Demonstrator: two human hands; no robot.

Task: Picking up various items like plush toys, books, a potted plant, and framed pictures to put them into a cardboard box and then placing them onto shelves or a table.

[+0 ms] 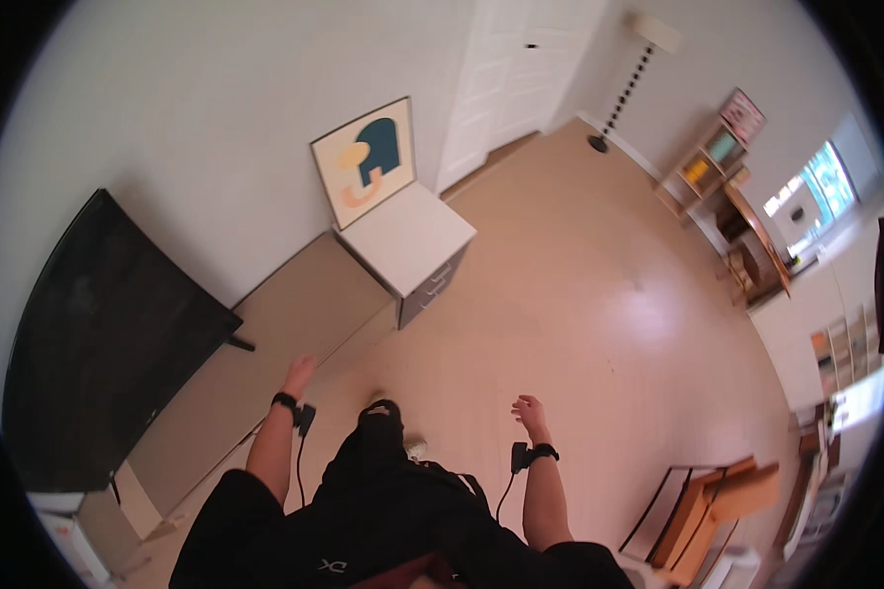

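My left hand [300,374] is held out over the edge of the low TV bench [317,294], holding nothing that I can see; its finger pose is blurred. My right hand [530,412] hangs over the wooden floor [545,324], empty, with its fingers loosely curled and a little apart. Each wrist wears a black strap with a small cabled device. A large black television [118,346] stands on the bench to the left. Ahead, a white-topped drawer cabinet [409,235] carries a framed abstract picture [372,158] leaning on the wall.
A white door [516,73] and a floor lamp [626,96] are at the far end. On the right are a shelf unit [696,173], a wooden desk [762,235] with a chair [742,269], and an orange-brown armchair [700,515] near me.
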